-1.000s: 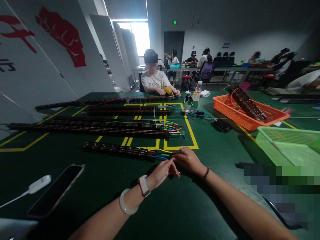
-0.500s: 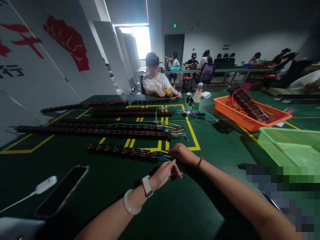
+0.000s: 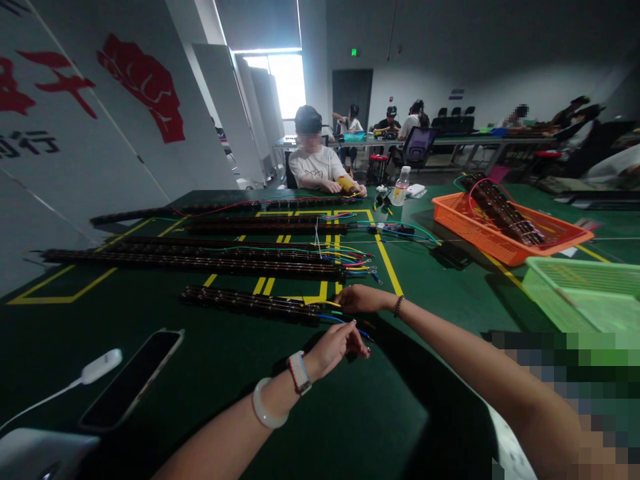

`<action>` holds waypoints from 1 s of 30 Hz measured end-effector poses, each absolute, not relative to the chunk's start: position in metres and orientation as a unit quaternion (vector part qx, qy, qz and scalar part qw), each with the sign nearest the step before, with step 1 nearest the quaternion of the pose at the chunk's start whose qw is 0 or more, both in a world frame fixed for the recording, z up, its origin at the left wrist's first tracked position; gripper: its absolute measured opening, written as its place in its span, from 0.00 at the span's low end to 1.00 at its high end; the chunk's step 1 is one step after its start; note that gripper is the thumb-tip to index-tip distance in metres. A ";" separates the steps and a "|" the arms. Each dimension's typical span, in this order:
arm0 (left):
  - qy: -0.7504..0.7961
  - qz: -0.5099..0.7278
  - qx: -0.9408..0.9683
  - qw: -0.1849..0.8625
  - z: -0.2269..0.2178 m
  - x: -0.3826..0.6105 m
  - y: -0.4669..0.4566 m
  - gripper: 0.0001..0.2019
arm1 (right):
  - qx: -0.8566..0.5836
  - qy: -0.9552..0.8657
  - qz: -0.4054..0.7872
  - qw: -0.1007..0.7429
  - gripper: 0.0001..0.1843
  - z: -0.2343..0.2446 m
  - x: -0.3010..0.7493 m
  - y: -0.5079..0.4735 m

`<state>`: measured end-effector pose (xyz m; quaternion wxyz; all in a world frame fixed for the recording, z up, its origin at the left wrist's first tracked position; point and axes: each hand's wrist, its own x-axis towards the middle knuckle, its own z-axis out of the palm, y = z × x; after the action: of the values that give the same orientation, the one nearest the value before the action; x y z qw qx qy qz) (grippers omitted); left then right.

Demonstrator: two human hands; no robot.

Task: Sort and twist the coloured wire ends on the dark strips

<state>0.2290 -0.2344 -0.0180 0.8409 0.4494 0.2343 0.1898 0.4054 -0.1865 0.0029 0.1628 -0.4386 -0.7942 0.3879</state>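
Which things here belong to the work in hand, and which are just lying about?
In hand: left hand, right hand, coloured wires, short black strip.
Lying about: phone, white adapter, orange basket, green basket, water bottle, longer strips.

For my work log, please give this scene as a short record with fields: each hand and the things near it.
Left hand: fingers curled by the thin blue wire; grip unclear.
Right hand: on the coloured wires at the end of the short dark ridged strip.
Near left: black flat phone, white plastic charger.
Far right: orange plastic basket, green plastic basket.
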 end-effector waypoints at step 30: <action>0.289 0.335 0.201 0.874 -0.027 0.232 -0.227 0.15 | -0.506 -0.848 -0.148 -0.054 0.14 0.000 0.335 -0.235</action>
<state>0.2323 -0.2272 -0.0266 0.8737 0.2010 0.2894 0.3354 0.3347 -0.2351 0.0000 -0.0544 -0.5059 -0.8481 -0.1475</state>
